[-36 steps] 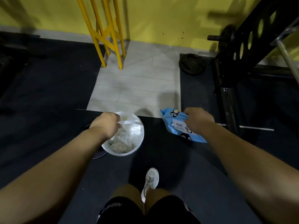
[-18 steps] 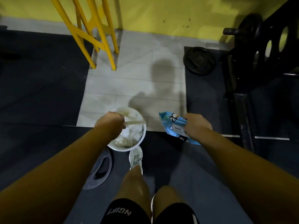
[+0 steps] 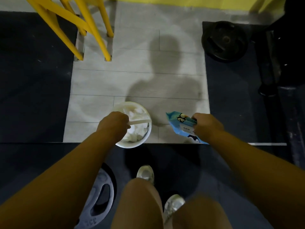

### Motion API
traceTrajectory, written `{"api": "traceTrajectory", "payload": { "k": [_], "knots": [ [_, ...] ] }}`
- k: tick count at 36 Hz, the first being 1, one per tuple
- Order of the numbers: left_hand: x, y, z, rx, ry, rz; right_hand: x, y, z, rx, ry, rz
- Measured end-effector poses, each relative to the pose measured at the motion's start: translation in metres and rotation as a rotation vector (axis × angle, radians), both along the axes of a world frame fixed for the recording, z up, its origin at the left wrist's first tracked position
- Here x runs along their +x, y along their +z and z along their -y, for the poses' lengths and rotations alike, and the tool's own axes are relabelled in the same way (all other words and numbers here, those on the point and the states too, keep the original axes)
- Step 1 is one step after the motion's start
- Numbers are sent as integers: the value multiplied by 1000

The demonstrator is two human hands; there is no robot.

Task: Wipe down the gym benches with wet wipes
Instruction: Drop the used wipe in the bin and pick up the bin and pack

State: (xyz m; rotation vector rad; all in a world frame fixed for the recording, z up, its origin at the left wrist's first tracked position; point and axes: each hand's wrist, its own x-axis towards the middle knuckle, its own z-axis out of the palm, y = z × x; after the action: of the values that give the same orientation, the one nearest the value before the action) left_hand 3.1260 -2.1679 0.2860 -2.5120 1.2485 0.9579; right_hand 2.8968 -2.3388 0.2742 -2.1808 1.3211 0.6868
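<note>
Presently: left hand (image 3: 113, 124) closed on white bucket (image 3: 140, 142) handle, seemingly holding used wipes; right hand (image 3: 206, 126), right of bucket, clutching blue wipes pack (image 3: 179, 124) for carrying.

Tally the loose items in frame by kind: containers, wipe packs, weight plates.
Buckets: 1, white bucket, held by the left hand
Wipe packs: 1, blue wipe pack, held by the right hand
Weight plates: 2, black plate and grey plate
Total: 4

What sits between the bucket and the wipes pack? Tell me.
Nothing: the head view shows only bare pale floor between the bucket and the wipes pack.
</note>
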Motion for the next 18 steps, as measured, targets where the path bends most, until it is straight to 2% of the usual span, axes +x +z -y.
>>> {"api": "traceTrajectory", "payload": {
  "k": [8,18],
  "knots": [
    [12,-110,16,-45,10,53,22,-111,16,-17,84,-63],
    [15,-188,33,-31,-68,80,25,-204,32,89,104,4]
  ]
}}
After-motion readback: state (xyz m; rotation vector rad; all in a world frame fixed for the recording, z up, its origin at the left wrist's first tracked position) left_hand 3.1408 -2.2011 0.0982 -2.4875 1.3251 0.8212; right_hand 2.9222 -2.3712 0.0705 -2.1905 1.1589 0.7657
